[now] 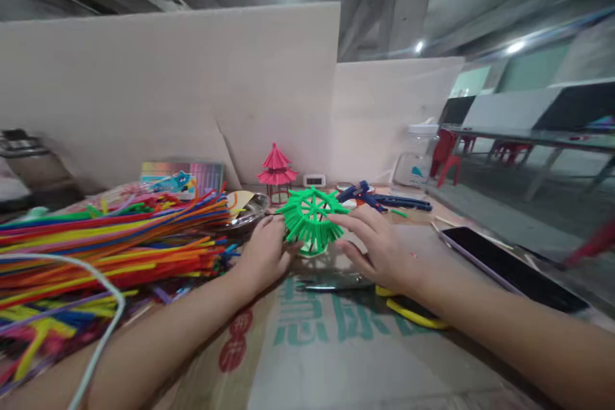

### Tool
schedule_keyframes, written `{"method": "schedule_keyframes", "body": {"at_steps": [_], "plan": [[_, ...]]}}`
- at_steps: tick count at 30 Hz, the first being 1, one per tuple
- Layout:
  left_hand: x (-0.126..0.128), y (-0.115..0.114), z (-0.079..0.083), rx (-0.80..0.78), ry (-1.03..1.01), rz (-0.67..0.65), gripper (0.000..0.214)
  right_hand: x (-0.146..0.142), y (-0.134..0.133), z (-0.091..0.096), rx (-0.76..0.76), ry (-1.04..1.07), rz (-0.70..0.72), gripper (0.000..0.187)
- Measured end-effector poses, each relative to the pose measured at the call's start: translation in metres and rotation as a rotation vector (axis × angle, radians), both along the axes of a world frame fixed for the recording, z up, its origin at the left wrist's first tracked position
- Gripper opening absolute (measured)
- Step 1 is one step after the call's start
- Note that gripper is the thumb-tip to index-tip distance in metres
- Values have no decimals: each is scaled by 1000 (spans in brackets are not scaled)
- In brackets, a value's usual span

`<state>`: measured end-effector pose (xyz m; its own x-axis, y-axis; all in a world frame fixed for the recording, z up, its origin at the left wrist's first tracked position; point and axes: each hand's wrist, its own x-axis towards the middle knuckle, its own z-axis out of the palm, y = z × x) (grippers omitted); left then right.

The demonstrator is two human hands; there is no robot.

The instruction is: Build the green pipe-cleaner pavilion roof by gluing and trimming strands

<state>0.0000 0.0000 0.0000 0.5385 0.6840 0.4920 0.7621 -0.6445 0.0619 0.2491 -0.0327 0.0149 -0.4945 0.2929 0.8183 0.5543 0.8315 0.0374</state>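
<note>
A green pipe-cleaner model shaped like a small spoked roof stands on the cardboard sheet in the middle of the table. My left hand rests against its left side with the fingers curled on it. On its right side, my right hand touches it with the fingers stretched out and spread. Behind the green model stands a finished red pipe-cleaner pagoda.
A big heap of coloured pipe cleaners covers the left of the table. A dark phone lies at the right. Yellow-handled pliers sit under my right wrist. A blue glue gun, a clear jar and white boards stand behind.
</note>
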Motion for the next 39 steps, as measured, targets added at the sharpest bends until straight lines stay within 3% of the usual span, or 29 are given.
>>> {"method": "schedule_keyframes", "body": {"at_steps": [10, 39], "plan": [[-1, -1, -2, 117, 37, -51, 22, 3, -3, -12, -144, 152, 43, 23], [0, -6, 0, 257, 114, -56, 12, -4, -21, -2, -47, 88, -22, 9]]}}
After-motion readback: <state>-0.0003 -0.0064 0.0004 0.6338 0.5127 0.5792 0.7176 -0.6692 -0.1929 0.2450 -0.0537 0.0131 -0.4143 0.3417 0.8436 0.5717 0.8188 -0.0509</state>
